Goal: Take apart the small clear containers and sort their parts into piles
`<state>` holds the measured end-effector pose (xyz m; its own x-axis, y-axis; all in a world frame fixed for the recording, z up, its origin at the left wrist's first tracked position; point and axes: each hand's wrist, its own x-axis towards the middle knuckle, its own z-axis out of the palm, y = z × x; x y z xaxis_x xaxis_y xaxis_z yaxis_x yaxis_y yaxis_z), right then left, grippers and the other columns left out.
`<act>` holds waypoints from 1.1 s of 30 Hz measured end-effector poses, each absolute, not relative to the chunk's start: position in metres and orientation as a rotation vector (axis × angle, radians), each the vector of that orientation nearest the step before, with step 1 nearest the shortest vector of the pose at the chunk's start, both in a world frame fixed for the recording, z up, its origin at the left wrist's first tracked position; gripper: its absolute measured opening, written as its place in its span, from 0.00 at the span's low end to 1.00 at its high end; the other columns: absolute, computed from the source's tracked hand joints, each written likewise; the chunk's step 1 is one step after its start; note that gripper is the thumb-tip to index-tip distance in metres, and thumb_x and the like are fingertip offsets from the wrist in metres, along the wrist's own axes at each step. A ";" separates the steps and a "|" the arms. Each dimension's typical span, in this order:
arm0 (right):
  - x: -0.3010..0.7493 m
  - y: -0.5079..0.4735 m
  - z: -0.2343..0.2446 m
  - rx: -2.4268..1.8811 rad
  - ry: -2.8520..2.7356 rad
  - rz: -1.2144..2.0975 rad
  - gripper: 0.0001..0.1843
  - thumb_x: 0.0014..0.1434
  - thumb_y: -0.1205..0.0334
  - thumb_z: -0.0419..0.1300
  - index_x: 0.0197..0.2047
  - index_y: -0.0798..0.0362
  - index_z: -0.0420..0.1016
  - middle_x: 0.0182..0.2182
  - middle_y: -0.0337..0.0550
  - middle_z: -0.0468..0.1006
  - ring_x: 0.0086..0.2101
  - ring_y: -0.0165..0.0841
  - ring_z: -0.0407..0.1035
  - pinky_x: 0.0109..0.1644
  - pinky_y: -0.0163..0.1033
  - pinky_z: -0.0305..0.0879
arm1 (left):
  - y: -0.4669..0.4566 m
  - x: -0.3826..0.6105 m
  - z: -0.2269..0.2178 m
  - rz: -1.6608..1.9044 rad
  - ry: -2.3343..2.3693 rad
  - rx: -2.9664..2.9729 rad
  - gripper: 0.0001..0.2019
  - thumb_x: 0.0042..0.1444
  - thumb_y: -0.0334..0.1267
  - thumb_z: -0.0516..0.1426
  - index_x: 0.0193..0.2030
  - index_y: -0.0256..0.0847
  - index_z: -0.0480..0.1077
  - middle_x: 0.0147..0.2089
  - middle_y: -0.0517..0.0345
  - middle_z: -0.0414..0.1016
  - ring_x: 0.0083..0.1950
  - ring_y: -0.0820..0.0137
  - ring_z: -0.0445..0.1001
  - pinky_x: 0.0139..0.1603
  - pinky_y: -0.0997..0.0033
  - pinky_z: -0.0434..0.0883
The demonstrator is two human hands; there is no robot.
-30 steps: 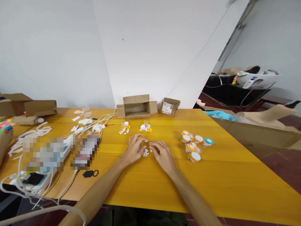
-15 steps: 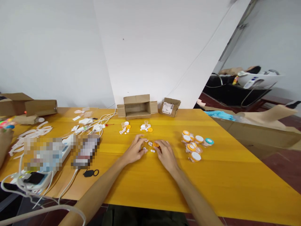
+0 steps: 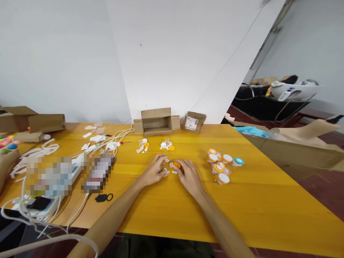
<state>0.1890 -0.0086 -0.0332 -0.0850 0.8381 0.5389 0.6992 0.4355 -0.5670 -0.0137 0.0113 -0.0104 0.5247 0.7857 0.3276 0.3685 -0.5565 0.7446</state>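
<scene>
Both my hands rest on the yellow table (image 3: 242,208), close together near its middle. My left hand (image 3: 153,171) has its fingers curled around a small clear vial (image 3: 162,165). My right hand (image 3: 190,174) pinches a small orange cap (image 3: 177,165) at its fingertips. Tiny white plastic pieces (image 3: 173,172) lie on the table between the two hands. Further back lie more small white and orange parts (image 3: 167,145).
A cluster of small jars with orange, white and teal lids (image 3: 223,165) stands to the right. An open cardboard box (image 3: 156,122) and a smaller box (image 3: 194,122) sit at the wall. White cables, a power strip (image 3: 51,172) and a black key fob (image 3: 103,197) lie left. Another person's hand (image 3: 6,161) shows at the far left.
My right hand has picked up an orange cap. My left hand has closed on a small vial, and the white gear piece between the hands is no longer in sight.
</scene>
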 end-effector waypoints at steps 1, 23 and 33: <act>0.189 -0.009 -0.033 -1.306 -1.823 0.197 0.11 0.64 0.61 0.54 0.45 0.47 0.77 0.42 0.48 0.80 0.42 0.45 0.73 0.46 0.49 0.68 | 0.012 -0.013 -0.011 0.915 0.942 2.118 0.23 0.62 0.43 0.58 0.63 0.47 0.63 0.63 0.47 0.65 0.63 0.61 0.67 0.63 0.58 0.68; 0.134 0.000 0.011 -1.293 -2.440 0.170 0.17 0.60 0.45 0.63 0.47 0.47 0.75 0.50 0.48 0.75 0.49 0.42 0.69 0.52 0.47 0.63 | 0.024 -0.014 -0.001 1.421 1.142 1.248 0.17 0.57 0.55 0.59 0.41 0.43 0.74 0.48 0.55 0.78 0.49 0.62 0.76 0.55 0.63 0.69; 0.154 0.004 -0.004 -1.210 -2.390 0.030 0.07 0.64 0.57 0.59 0.43 0.49 0.74 0.43 0.46 0.74 0.43 0.38 0.69 0.46 0.41 0.64 | 0.025 -0.014 0.000 1.322 1.093 1.275 0.18 0.52 0.56 0.62 0.35 0.41 0.75 0.40 0.54 0.80 0.47 0.62 0.77 0.52 0.64 0.70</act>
